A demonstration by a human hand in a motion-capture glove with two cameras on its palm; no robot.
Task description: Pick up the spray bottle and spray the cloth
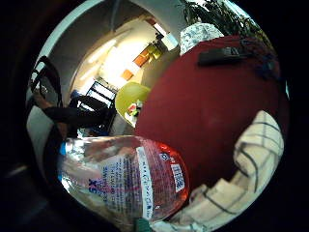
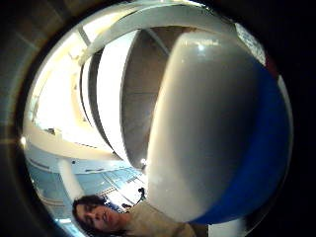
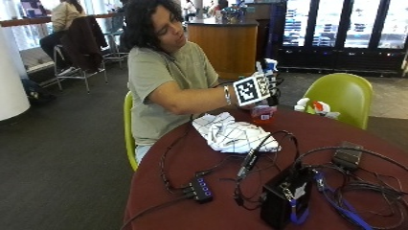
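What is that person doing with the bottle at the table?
A person sits at a round red table and holds a spray bottle up off the table in the gloved right hand. The bottle has pinkish-red liquid in it. A white cloth with dark lines lies crumpled on the table just below and beside the bottle. No spray shows, so I can't tell whether the cloth is wet.

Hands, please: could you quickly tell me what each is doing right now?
Right hand: holds the spray bottle lifted above the table, beside the cloth.
Other hand: out of sight, cannot be told.
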